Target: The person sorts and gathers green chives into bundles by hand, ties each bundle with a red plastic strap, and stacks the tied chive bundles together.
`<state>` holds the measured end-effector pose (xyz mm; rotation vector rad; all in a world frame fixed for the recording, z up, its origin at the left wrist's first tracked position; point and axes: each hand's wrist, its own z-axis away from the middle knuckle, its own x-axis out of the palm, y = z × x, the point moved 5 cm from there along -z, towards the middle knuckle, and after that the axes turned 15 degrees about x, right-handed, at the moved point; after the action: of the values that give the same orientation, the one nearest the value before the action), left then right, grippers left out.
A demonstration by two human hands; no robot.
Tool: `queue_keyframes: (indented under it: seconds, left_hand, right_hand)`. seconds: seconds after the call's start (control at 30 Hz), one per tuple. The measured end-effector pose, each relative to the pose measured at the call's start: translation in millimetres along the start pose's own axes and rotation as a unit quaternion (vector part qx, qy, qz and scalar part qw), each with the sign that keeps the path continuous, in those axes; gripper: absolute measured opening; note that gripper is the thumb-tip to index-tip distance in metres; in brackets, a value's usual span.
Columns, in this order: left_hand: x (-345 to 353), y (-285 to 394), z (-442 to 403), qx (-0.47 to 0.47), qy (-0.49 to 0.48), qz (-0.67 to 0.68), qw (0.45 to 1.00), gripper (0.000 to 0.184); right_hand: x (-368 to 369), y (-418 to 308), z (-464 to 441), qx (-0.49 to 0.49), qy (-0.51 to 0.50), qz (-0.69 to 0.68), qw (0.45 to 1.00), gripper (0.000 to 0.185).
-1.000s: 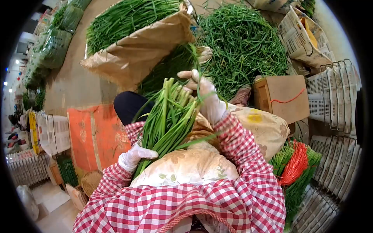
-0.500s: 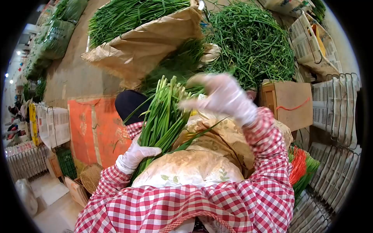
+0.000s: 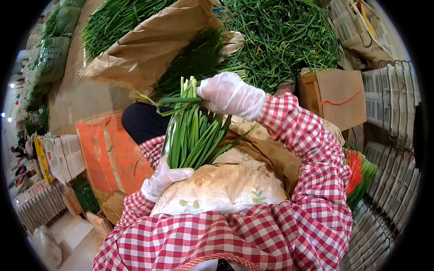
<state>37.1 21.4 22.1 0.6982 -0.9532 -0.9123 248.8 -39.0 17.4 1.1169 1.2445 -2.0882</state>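
A bunch of green chives [image 3: 194, 137] stands upright over my lap, pale cut stem ends at the top. My left hand [image 3: 168, 178], in a thin white glove, is wrapped round its lower part. My right hand [image 3: 231, 94], gloved alike, is closed at the bunch's upper right side. Some chive leaves run crosswise over the stems just below the cut ends and lead into the right hand's fingers. The right fingertips are partly hidden. Under the bunch, a stained cloth and brown paper [image 3: 266, 149] cover my lap.
Loose chives [image 3: 280, 40] form a big heap ahead. At the upper left, more chives [image 3: 115, 25] lie in a paper-lined container [image 3: 149, 45]. A wooden box [image 3: 341, 97] and plastic crates [image 3: 391, 101] stand at the right, near red ties [image 3: 355, 169]. An orange-red board [image 3: 110, 153] lies left.
My right hand has moved left from beside the bunch and closed at its stem ends. Leaves now cross the stems there. My left hand keeps its hold; the view has shifted slightly.
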Motion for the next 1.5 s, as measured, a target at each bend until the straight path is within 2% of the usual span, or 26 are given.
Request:
queue_keyframes:
  seconds: [0.07,0.13,0.2,0.27,0.33,0.47,0.5,0.53,0.63,0.67,0.7,0.73,0.8,0.87,1.0,1.03,1.07,1.13,1.17,1.2,1.23,1.33,1.4,1.43,1.47,1.5]
  left_hand:
    - [7.0,-1.0,-2.8,-0.003,0.012,0.027,1.000,0.066]
    - [4.8,-7.1,-3.1,-0.001,0.059,0.092,0.994,0.064]
    - [-1.9,-13.4,-1.8,-0.004,0.074,0.089,0.993,0.064]
    - [-6.2,-17.0,-0.6,-0.031,0.093,0.073,0.992,0.064]
    - [-13.9,-24.3,1.0,-0.028,0.086,0.067,0.994,0.063]
    - [-15.5,-18.9,-1.3,0.003,0.089,0.133,0.987,0.063]
    - [-28.6,-35.1,5.0,-0.024,0.112,0.190,0.975,0.066]
    - [-37.0,-45.4,7.7,-0.031,0.138,0.265,0.954,0.070]
    - [-46.5,-47.4,0.2,0.039,0.097,0.361,0.927,0.071]
    - [-46.8,-47.6,-1.5,0.051,0.085,0.376,0.921,0.071]
    - [-45.8,-46.1,-3.0,0.059,0.075,0.383,0.919,0.071]
    - [-45.1,-45.6,-3.8,0.064,0.069,0.388,0.917,0.071]
    - [-44.4,-44.9,-5.5,0.075,0.057,0.392,0.915,0.072]
    - [-42.7,-44.1,-6.5,0.081,0.049,0.393,0.915,0.072]
    - [-41.2,-44.5,-8.5,0.087,0.039,0.388,0.917,0.073]
    - [-40.5,-44.9,-8.6,0.088,0.036,0.388,0.917,0.073]
    - [-40.2,-44.4,-9.1,0.089,0.035,0.385,0.918,0.073]
    - [-39.0,-43.8,-8.8,0.089,0.030,0.377,0.921,0.073]
    - [-38.8,-43.1,-9.6,0.092,0.028,0.374,0.922,0.073]
    - [-37.8,-43.4,-10.0,0.091,0.026,0.368,0.925,0.073]
    - [-36.9,-43.0,-9.8,0.091,0.024,0.361,0.928,0.074]
    - [-34.2,-40.9,-10.4,0.087,0.023,0.338,0.937,0.074]
    - [-32.8,-38.6,-9.3,0.084,0.025,0.312,0.946,0.074]
    - [-31.3,-36.9,-8.2,0.080,0.026,0.296,0.952,0.075]
    - [-31.0,-34.4,-6.1,0.076,0.027,0.277,0.957,0.075]
    - [-30.0,-32.2,-5.3,0.073,0.024,0.258,0.963,0.075]
  right_hand:
    - [3.8,16.1,-7.6,0.018,0.011,-0.008,1.000,0.013]
    - [-1.1,31.8,-13.1,-0.003,0.119,0.010,0.993,0.012]
    - [2.1,45.9,-13.5,-0.015,0.134,-0.002,0.991,0.010]
    - [5.6,56.0,-12.7,-0.092,0.182,-0.003,0.979,0.009]
    - [-5.6,84.8,-22.1,0.002,0.166,0.084,0.983,0.014]
    - [-47.9,204.5,-3.7,0.158,0.369,0.091,0.911,0.009]
    - [-52.1,231.2,0.8,0.307,0.273,0.092,0.907,0.012]
    - [-51.2,253.4,6.3,0.415,0.212,0.079,0.881,0.019]
    - [-24.7,254.5,19.2,0.487,0.216,0.221,0.817,0.065]
    - [-13.5,261.0,10.0,0.460,0.148,0.100,0.870,0.072]
    - [-9.5,225.7,16.8,0.414,0.110,-0.188,0.884,0.075]
    - [-8.7,170.7,26.0,0.332,0.064,-0.459,0.822,0.078]
    - [8.6,105.9,28.8,0.253,-0.156,-0.628,0.719,0.085]
    - [38.4,57.5,43.2,0.261,-0.215,-0.658,0.673,0.089]
    - [71.5,13.0,48.7,0.187,-0.184,-0.552,0.791,0.092]
    - [64.8,15.7,52.1,0.204,-0.130,-0.546,0.802,0.069]
    - [59.0,22.6,54.1,0.204,-0.129,-0.546,0.802,0.069]
    - [24.7,39.5,55.5,0.039,0.003,-0.343,0.938,0.038]
    - [9.7,44.0,56.2,0.010,0.031,-0.280,0.959,0.012]
    - [3.9,62.1,56.6,-0.062,0.180,-0.243,0.951,0.011]
    - [-11.1,75.0,51.7,-0.093,0.243,-0.087,0.962,0.009]
    - [-50.5,104.9,42.6,0.093,0.396,0.071,0.911,0.024]
    - [-52.8,69.6,43.0,0.027,0.409,0.031,0.911,0.024]
    - [-36.4,48.7,44.2,-0.070,0.385,-0.126,0.912,0.022]
    - [-23.3,24.8,49.3,-0.104,0.348,-0.017,0.932,0.023]
    - [-6.9,12.6,51.1,-0.113,0.285,-0.018,0.952,0.025]
